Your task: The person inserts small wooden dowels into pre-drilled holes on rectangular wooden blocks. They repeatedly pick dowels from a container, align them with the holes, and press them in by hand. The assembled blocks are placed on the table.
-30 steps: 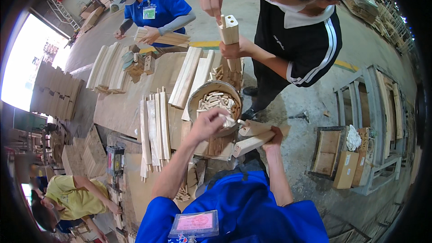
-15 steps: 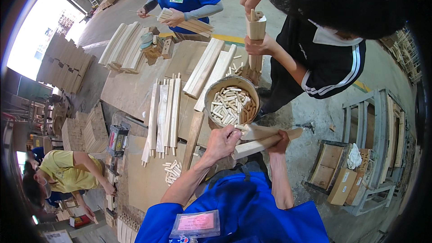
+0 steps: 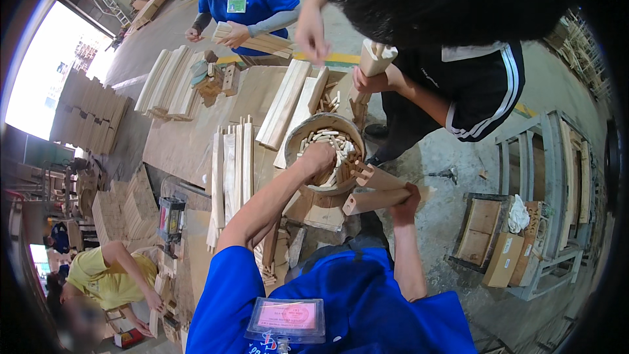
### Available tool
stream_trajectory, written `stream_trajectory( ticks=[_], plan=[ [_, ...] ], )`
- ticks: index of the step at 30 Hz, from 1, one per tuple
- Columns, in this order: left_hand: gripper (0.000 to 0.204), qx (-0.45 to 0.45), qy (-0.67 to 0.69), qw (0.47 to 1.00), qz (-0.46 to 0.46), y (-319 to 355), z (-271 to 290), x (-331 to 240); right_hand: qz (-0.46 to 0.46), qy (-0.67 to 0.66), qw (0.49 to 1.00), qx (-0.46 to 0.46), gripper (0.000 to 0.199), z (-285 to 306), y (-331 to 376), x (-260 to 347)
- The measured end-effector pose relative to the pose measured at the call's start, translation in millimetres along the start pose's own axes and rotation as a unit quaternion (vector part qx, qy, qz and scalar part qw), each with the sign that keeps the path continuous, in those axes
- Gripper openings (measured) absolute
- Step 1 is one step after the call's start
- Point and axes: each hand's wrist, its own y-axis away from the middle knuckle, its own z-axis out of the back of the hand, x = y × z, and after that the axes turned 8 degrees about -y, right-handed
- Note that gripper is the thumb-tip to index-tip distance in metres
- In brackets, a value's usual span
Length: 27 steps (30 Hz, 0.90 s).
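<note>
My left hand [image 3: 319, 157] is down inside a round bucket [image 3: 332, 190] of short wooden dowels [image 3: 345, 151]. Its fingers are bent together among the dowels, and what they hold is hidden. At the right of the bucket, my right hand [image 3: 406, 202] grips two wooden pieces side by side. The upper wooden piece [image 3: 385, 180] has dowels [image 3: 362, 172] sticking out of its left end. On the lower wooden piece [image 3: 372, 202], the left end shows holes.
Long wooden strips [image 3: 230, 164] lie on the table at the left, with more boards [image 3: 284, 105] behind the bucket. Across from me a co-worker in black holds a wooden block [image 3: 377, 57]. Another co-worker in blue holds wooden strips [image 3: 265, 42]. A metal rack [image 3: 534, 164] stands right.
My left hand has left the end of the wooden piece and gone into the bucket. The co-worker in black has moved one hand away from the block, to the left.
</note>
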Motion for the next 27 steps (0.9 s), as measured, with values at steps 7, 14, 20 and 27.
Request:
stream_trajectory(
  ticks=[7, 14, 20, 27],
  plan=[
    [0.022, -0.042, 0.216, 0.975, -0.018, 35.8, 52.6, -25.8, -0.007, -0.072, 0.997, -0.033, 0.05, 29.0, -12.9, 14.6],
    [0.019, -0.18, 0.549, 0.816, -0.001, 136.0, 48.2, -100.5, 0.026, -0.036, 0.998, -0.044, 0.052, 12.6, -12.7, 7.7],
    [0.016, -0.173, 0.453, 0.871, 0.085, 154.3, 42.3, -109.2, 0.004, -0.004, 0.998, -0.066, 0.041, 10.1, -11.6, 0.0],
    [0.015, -0.252, 0.332, 0.906, 0.068, 155.4, 35.1, -123.8, 0.095, 0.039, 0.988, -0.119, 0.031, -13.2, 3.3, -0.6]
  ],
)
